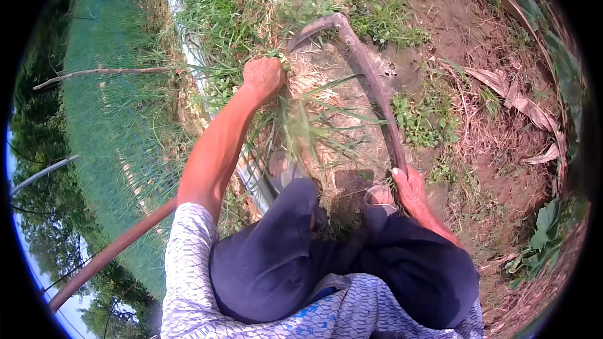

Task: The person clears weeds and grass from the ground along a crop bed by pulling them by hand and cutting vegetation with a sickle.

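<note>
Patterned shirt (358,307) fills bottom centre; upper centre, our left hand (262,75) clenches grass (298,124); our right hand (413,194) grips the sickle (375,81) low, likely for reach.

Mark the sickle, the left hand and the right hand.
Sickle (378,88): head view, middle of the handle.
Left hand (263,76): head view, back of the fist.
Right hand (412,192): head view, middle of the hand.

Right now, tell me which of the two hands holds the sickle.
The right hand, gripping the sickle near its lower end; the left hand clutches grass.
</note>
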Tool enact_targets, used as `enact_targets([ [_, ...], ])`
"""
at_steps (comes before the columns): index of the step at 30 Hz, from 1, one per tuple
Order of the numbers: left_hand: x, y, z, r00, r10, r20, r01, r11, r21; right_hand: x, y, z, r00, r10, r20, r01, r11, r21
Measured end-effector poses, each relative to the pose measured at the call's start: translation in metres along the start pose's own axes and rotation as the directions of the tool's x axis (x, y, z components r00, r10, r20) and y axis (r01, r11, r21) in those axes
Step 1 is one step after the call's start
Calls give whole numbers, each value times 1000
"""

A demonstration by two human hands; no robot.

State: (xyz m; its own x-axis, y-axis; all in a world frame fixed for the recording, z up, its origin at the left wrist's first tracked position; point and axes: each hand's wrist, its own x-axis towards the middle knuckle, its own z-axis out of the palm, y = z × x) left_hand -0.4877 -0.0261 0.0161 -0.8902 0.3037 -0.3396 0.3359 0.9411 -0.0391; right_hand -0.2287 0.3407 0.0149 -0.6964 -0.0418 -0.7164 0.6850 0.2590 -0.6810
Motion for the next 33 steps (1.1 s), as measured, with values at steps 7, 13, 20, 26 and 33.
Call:
enact_targets([
  [7, -13, 2, 5, 995, -9, -98, -2, 994, -111, 12, 4, 5, 994, -108, -19, 105, 987, -118],
  [13, -17, 8, 6, 996, -86, -33, 78, 981, -179, 24, -22, 6, 999, -9, 41, 16, 983, -183],
  [20, -87, 45, -4, 918, -37, 394, 146, 957, -249, -9, 26, -27, 1000, -11, 1, 12, 987, -159],
  [26, -126, 75, -45, 679, 387, 624, -171, 910, -378, 2, -5, -13, 981, 177, 80, -185, 977, 103],
  [33, -64, 54, -28, 976, -215, -35, 189, 917, -351, 12, 19, -9, 999, -46, -15, 44, 991, -124],
])
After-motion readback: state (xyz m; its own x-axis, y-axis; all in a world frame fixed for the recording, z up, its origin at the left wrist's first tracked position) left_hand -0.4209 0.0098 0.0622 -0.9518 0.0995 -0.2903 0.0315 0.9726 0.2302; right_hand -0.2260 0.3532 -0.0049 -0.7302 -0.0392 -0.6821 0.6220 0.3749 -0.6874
